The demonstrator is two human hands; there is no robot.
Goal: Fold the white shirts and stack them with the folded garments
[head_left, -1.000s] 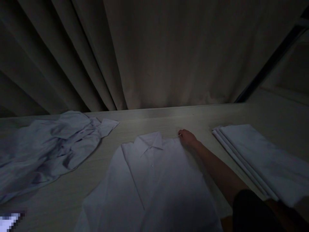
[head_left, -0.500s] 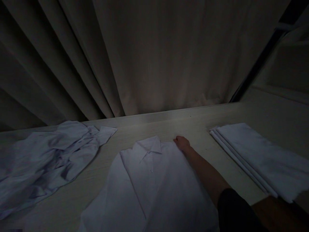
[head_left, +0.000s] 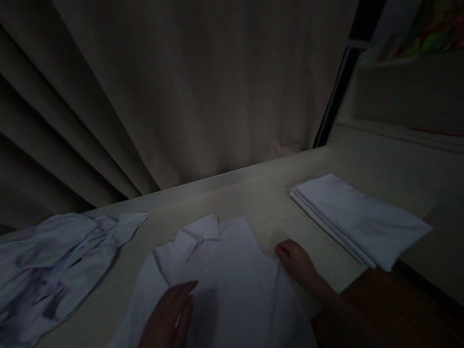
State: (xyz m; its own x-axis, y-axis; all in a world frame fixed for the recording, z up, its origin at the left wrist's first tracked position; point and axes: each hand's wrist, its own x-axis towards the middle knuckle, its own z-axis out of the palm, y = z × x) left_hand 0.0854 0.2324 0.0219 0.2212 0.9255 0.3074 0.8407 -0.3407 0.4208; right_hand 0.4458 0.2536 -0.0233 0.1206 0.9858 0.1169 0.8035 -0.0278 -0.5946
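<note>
Hands: left [head_left: 170,314] flat on shirt [head_left: 232,285], right [head_left: 295,261] at edge.

A shirt [head_left: 217,275] lies spread on the counter [head_left: 261,203], collar toward the curtain [head_left: 188,96] behind. A crumpled heap of clothes [head_left: 54,266] sits to its left, a folded stack [head_left: 355,222] to its right, well apart from it.
</note>
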